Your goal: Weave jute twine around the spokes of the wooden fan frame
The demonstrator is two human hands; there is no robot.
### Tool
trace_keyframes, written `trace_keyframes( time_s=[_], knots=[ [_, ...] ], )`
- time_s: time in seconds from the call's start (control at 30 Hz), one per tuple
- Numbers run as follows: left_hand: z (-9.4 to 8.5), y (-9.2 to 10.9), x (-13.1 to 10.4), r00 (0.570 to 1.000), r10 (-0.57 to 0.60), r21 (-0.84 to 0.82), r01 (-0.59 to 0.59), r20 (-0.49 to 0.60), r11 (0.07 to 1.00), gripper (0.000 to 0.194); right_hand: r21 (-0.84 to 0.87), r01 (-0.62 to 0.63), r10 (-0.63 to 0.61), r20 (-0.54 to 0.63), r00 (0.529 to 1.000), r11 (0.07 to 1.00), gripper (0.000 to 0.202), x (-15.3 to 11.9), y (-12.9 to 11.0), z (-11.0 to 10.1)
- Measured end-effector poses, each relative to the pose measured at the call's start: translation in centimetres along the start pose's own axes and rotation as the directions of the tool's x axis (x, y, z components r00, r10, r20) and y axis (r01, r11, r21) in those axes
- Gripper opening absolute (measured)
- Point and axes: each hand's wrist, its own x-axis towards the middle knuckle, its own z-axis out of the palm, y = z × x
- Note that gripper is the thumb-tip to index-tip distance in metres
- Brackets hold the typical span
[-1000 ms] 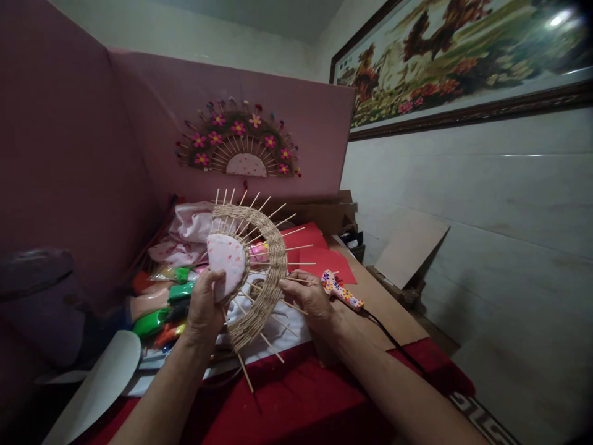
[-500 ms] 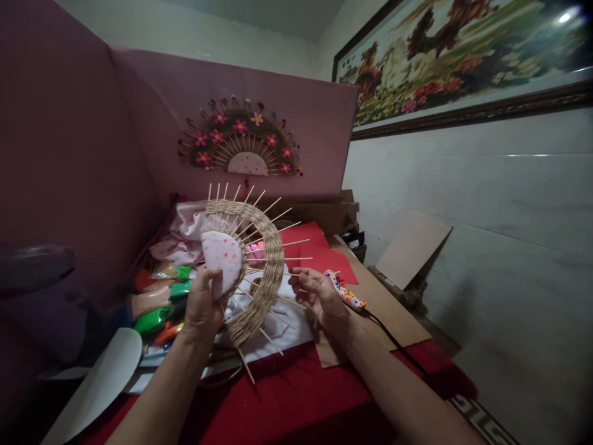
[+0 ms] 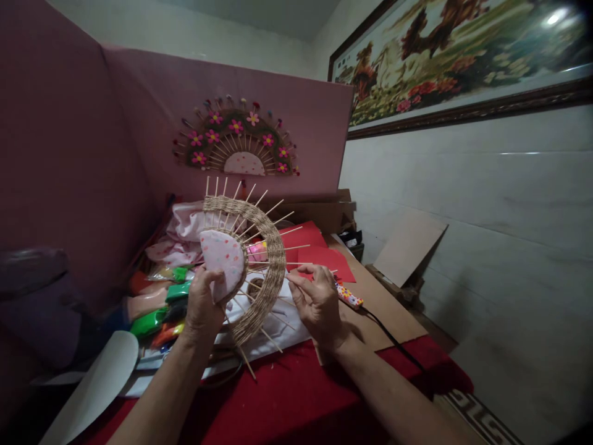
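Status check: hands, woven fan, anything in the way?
Left hand gripping woven fan by spotted half-round center. Right hand at fan's outer edge, grip unclear. No obstruction seen; flower-patterned corded tool partly hidden behind right hand.

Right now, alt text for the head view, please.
Left hand grips the spotted half-disc of a stick fan with a woven twine band; the right hand is at the band's outer edge. Behind, a flower-decorated fan is on a pink panel, with colorful packets and red paper below.

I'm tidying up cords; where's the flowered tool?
Head view, right of centre: the flowered tool lies on the brown board, partly behind the right hand.
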Motion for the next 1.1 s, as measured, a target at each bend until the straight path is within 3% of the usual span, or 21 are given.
trace_keyframes(
  time_s=[0.2, 0.4, 0.67, 0.87, 1.1],
  knots=[
    [-0.2, -0.2, 0.3, 1.000, 0.008, 0.003, -0.008, 0.002, 1.000, 0.024, 0.001, 0.002, -0.002, -0.042, 0.999, 1.000, 0.023, -0.1, 0.4, 0.2],
    [-0.1, -0.3, 0.0, 1.000, 0.006, 0.029, -0.006, 0.017, 1.000, 0.020, -0.024, 0.016, -0.020, -0.171, 0.985, 1.000, 0.004, 0.4, 0.8, 0.3],
    [-0.1, -0.7, -0.1, 1.000, -0.025, 0.025, 0.024, 0.007, 0.999, 0.018, -0.134, -0.040, 0.024, -0.118, 0.993, 0.990, 0.018, 0.5, 1.0, 0.2],
    [-0.2, -0.7, -0.1, 0.999, -0.036, 0.018, 0.036, 0.007, 0.999, 0.017, -0.076, -0.035, 0.020, -0.191, 0.981, 0.996, 0.008, 0.4, 1.1, -0.1],
    [-0.2, -0.7, 0.0, 0.998, -0.062, -0.001, 0.062, -0.007, 0.998, 0.020, -0.020, -0.118, 0.112, -0.198, 0.974, 0.993, 0.016, 0.4, 0.8, -0.4]
  ],
)
